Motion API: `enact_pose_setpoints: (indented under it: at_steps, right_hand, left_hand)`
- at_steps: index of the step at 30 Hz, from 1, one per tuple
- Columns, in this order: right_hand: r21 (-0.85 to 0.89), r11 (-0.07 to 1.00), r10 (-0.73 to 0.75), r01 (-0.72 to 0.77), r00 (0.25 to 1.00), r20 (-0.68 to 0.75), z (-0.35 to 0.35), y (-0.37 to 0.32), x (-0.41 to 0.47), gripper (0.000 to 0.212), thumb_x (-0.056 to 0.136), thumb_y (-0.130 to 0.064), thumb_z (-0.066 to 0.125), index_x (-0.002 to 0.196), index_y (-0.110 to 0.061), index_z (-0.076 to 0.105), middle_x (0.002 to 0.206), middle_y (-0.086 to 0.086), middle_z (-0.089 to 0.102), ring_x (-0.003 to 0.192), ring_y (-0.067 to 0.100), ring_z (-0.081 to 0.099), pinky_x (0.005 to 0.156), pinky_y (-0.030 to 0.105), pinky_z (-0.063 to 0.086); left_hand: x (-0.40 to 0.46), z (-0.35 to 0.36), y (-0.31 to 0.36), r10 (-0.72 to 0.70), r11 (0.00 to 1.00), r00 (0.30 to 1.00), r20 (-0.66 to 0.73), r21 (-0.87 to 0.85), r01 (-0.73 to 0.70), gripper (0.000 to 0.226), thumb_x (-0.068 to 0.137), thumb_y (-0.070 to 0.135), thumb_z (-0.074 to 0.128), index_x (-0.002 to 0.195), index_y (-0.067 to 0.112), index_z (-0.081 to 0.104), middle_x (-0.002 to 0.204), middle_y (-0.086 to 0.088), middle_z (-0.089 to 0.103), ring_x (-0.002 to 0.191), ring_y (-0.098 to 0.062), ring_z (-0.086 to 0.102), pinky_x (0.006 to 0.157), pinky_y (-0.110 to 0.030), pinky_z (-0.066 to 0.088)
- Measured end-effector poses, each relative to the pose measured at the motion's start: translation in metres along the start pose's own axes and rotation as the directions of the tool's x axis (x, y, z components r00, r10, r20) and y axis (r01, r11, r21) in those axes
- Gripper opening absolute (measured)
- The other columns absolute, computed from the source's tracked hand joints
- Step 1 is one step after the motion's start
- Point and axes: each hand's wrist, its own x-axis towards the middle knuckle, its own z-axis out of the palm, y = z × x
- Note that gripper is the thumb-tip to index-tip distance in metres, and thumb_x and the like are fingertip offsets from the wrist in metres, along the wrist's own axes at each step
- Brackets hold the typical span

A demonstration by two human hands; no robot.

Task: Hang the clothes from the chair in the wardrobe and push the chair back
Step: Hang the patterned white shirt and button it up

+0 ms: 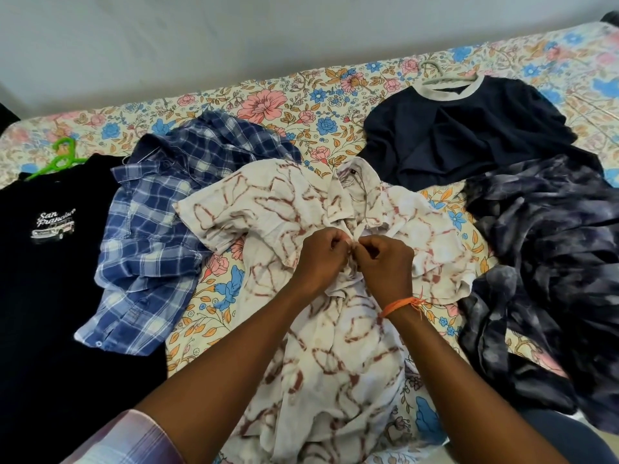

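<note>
A white shirt with reddish-brown streaks (268, 209) lies spread on the bed, collar away from me. My left hand (320, 254) and my right hand (385, 264) meet at its front placket just below the collar, and each pinches the fabric there. A blue plaid shirt (150, 236) lies to its left. Further left is a black T-shirt with a "San Francisco" print (50, 262) on a green hanger (62, 157). At the far right lies a navy T-shirt with a pale collar (469, 128) on a pale hanger (445, 73). A dark tie-dye garment (542, 262) lies on the right.
All the clothes lie on a bed with a floral sheet (284, 105). A plain pale wall (268, 28) runs behind the bed. No chair or wardrobe is in view.
</note>
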Motion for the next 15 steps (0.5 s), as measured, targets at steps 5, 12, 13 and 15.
enact_pose_setpoints:
  at_steps: [5,12,13,15]
  right_hand:
    - [0.429,0.819,0.338,-0.382,0.924,0.178,-0.0024,-0.0084,-0.0002,0.019,0.088,-0.001,0.063,0.077,-0.01,0.076,0.068,0.012,0.073,0.065,0.025,0.072,0.069,0.04,0.062]
    - [0.323,0.899,0.26,-0.295,0.954,0.148,-0.0053,-0.0049,-0.0025,0.019,0.084,0.001,0.07,0.077,-0.017,0.076,0.068,0.004,0.073,0.062,0.017,0.072,0.07,0.04,0.062]
    - [0.268,0.932,0.218,-0.245,0.968,0.127,-0.0045,-0.0043,-0.0032,0.015,0.082,-0.001,0.072,0.077,-0.014,0.077,0.068,0.002,0.073,0.062,0.015,0.071,0.069,0.04,0.062]
    - [0.169,0.974,0.137,-0.15,0.987,0.085,-0.0018,-0.0035,-0.0047,0.009,0.079,-0.004,0.074,0.075,-0.011,0.078,0.066,-0.001,0.072,0.061,0.009,0.069,0.065,0.037,0.06]
  left_hand:
    - [0.0042,-0.0032,0.0002,0.035,0.998,0.999,-0.028,0.05,-0.034,0.017,0.09,0.013,0.059,0.076,0.013,0.069,0.067,0.003,0.067,0.062,-0.018,0.065,0.064,-0.043,0.059]
    - [0.0073,-0.0054,0.0031,0.02,0.997,1.0,-0.013,0.081,-0.019,0.019,0.088,0.01,0.062,0.07,0.009,0.07,0.062,0.008,0.064,0.056,-0.011,0.063,0.059,-0.036,0.058]
    - [0.0068,-0.006,0.0027,0.011,0.997,1.0,-0.007,0.073,-0.01,0.018,0.088,0.009,0.062,0.073,0.005,0.072,0.06,0.01,0.064,0.056,-0.01,0.064,0.059,-0.035,0.059]
    - [0.0055,-0.0067,0.0023,-0.021,0.999,1.0,0.013,0.048,0.021,0.018,0.089,0.007,0.061,0.076,0.005,0.073,0.059,0.011,0.063,0.057,-0.014,0.065,0.064,-0.039,0.061]
